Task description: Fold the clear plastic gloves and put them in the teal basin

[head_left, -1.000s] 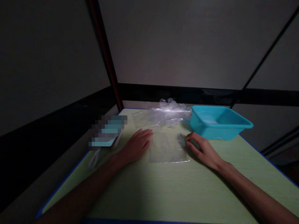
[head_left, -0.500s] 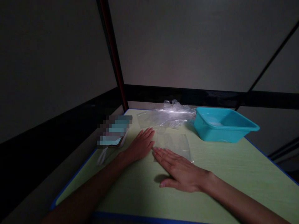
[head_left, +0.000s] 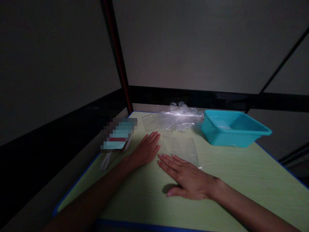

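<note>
A clear plastic bag (head_left: 182,146) lies flat on the pale green table (head_left: 135,199). My left hand (head_left: 146,149) rests palm down just left of the bag, with its fingers stretched out and nothing held. Across the bag's near edge lies my right hand (head_left: 184,178), also palm down, fingers extended and thumb spread away. Its fingers hide the bag's lower left corner. Beyond both hands is a crumpled heap of clear plastic bags (head_left: 181,117).
A turquoise plastic basin (head_left: 235,137) stands at the right rear, with something pale inside. On the left edge sits a blurred-out phone-like object (head_left: 119,133) with a white strap (head_left: 105,161). Walls close in behind and to the left.
The fingers of my right hand have spread slightly apart. My left hand stays almost where it was, and the bag lies in the same place.
</note>
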Available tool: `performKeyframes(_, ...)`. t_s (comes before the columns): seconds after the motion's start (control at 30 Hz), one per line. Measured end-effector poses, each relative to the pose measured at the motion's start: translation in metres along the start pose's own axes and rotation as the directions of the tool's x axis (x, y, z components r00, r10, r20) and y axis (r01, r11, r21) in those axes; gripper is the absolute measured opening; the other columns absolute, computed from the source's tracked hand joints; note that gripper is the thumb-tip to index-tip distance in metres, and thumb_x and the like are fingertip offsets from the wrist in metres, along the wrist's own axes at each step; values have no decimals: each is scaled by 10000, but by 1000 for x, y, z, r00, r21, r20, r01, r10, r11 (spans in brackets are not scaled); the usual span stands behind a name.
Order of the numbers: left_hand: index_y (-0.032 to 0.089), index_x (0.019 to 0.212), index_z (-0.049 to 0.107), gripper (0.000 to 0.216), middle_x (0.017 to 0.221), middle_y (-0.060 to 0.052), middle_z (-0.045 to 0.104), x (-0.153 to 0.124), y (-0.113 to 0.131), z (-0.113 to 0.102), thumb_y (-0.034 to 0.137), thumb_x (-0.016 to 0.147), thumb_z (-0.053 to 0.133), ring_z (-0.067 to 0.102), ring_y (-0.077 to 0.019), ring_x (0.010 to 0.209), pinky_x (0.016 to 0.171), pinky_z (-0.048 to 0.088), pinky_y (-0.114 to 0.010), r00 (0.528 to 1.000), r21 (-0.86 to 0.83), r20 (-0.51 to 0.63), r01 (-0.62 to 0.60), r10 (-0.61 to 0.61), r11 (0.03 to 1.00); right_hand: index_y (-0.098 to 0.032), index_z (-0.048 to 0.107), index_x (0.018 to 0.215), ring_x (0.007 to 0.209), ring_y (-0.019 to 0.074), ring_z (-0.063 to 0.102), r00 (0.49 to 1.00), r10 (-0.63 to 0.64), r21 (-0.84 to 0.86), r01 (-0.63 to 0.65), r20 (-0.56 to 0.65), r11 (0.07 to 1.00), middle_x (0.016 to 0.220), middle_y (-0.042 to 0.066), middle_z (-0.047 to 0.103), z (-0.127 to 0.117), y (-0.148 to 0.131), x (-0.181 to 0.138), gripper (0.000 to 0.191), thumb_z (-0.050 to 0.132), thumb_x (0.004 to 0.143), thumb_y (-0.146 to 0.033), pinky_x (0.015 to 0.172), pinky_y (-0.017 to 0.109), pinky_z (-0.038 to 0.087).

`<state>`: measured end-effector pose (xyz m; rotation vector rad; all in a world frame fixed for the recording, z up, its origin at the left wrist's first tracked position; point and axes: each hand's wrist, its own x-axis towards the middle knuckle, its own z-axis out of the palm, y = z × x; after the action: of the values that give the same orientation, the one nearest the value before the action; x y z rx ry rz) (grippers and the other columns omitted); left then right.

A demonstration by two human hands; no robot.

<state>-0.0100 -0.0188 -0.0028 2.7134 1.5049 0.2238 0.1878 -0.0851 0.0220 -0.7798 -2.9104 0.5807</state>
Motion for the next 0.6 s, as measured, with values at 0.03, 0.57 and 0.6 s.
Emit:
performKeyframes(0.03, 28, 1295, 253, 492, 1384, -172, 229, 0, 0, 0, 260, 862, 234, 132, -217, 1297, 1034, 144, -402, 1000, 15, 4, 2, -2, 1000, -104, 116, 1367, 1300, 208, 29, 1000, 1, -4, -1, 9, 1000, 1416, 132, 35, 0, 0, 0, 765, 345, 811, -577, 1067, 371, 67)
performKeyframes(0.57, 27, 1297, 256, 494, 1384, -174, 228, -1, -1, 0, 270, 867, 229, 146, -225, 1294, 1033, 148, -406, 1000, 59, 14, 6, -7, 998, -114, 125, 1368, 1300, 209, 31, 1000, -26, 5, 26, -2, 1000, 1421, 119, 46, 1, -1, 0, 759, 329, 810, -587, 1070, 367, 62)
performKeyframes(0.6, 31, 1295, 259, 492, 1383, -173, 230, -1, -2, 1, 272, 867, 230, 145, -225, 1294, 1032, 151, -408, 1000, 55, 10, 3, -4, 998, -112, 135, 1367, 1300, 210, 35, 1000, -26, 5, 26, -3, 1000, 1421, 120, 53, 1, -2, 0, 757, 331, 811, -585, 1070, 366, 64)
